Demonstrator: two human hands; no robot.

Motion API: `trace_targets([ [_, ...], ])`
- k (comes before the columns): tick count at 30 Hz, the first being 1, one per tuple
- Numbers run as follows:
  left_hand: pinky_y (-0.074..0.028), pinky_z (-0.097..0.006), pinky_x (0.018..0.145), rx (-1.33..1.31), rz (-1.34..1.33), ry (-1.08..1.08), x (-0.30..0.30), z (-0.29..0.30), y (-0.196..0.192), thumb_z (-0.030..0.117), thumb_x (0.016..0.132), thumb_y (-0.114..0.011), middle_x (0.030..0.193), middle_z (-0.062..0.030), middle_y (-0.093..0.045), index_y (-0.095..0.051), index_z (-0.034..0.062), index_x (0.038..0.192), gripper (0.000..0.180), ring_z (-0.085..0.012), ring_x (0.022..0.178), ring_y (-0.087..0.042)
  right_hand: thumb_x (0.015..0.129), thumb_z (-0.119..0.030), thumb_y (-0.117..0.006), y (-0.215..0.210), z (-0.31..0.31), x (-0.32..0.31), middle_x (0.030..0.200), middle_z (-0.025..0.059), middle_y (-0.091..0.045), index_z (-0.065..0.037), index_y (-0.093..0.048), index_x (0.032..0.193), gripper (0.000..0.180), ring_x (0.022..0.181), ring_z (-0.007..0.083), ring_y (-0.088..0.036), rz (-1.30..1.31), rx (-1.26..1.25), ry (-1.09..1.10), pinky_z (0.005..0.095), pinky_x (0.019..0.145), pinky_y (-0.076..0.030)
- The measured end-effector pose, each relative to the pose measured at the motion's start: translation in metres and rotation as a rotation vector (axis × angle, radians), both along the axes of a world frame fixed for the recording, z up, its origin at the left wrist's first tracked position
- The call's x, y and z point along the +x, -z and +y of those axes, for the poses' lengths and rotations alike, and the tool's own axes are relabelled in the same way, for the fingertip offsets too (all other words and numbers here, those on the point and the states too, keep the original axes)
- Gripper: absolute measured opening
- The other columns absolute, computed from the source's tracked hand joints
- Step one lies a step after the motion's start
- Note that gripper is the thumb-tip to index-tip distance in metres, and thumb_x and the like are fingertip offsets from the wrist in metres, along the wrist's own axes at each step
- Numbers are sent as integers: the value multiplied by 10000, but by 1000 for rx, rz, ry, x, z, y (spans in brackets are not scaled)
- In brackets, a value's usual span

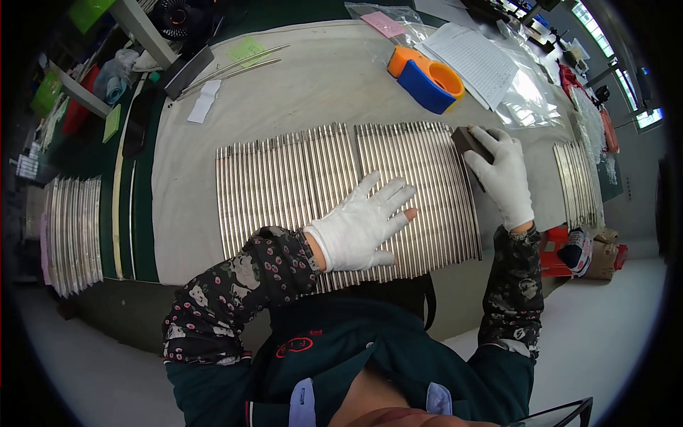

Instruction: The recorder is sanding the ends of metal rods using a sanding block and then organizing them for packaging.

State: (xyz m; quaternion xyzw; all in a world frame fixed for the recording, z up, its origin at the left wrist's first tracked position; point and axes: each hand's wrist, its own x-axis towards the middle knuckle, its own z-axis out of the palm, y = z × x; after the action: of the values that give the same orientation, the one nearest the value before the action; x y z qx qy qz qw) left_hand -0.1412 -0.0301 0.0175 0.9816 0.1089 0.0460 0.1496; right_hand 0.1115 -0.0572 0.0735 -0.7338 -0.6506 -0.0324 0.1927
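Slim shiny metal rods (pixel 267 185) lie side by side on the pale cloth, their far ends roughly lined up, with a narrow gap partway along the row. My left hand (pixel 359 224), in a white glove with one bare fingertip, rests flat on the rods with its fingers spread. At the row's right end, my gloved right hand (pixel 504 174) is closed around a dark brown block (pixel 469 144). The block stands against the last rods near their far ends. Part of it is hidden under the fingers.
A blue and orange tape dispenser (pixel 429 80) and a printed sheet (pixel 473 60) lie beyond the rods. More rods (pixel 578 186) are at the right edge, and a wrapped stack (pixel 75 231) is at the far left. A dark metal block (pixel 186 71) stands at the back left.
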Motion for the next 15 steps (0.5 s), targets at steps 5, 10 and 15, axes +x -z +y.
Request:
trace_targets([
  [5,-187,-557,1113,41,-91,79,27,-1,-10,491,770,-658,1440,-204,-335,-467,25,1325,749,-339,1372,-282,783,-206,-661,16,-45,57,1140,216,-596,-52,-639,1187,433,1055,344,-527,202,-10,231,389,932,-420],
  [10,-206,-530,1115,87,-180,175,96,-1,-5,482,793,-636,1418,-179,-374,-483,74,1328,689,-322,1362,-299,786,-209,-668,31,-61,81,1142,211,-597,-40,-636,1188,438,1049,343,-529,271,-46,261,393,930,-420],
  [15,-191,-518,1119,100,-140,163,125,3,9,501,861,-534,1406,-170,-398,-482,90,1337,631,-307,1357,-306,778,-223,-666,24,-40,61,1136,211,-601,-54,-642,1180,436,1042,351,-534,178,-6,238,403,915,-435],
])
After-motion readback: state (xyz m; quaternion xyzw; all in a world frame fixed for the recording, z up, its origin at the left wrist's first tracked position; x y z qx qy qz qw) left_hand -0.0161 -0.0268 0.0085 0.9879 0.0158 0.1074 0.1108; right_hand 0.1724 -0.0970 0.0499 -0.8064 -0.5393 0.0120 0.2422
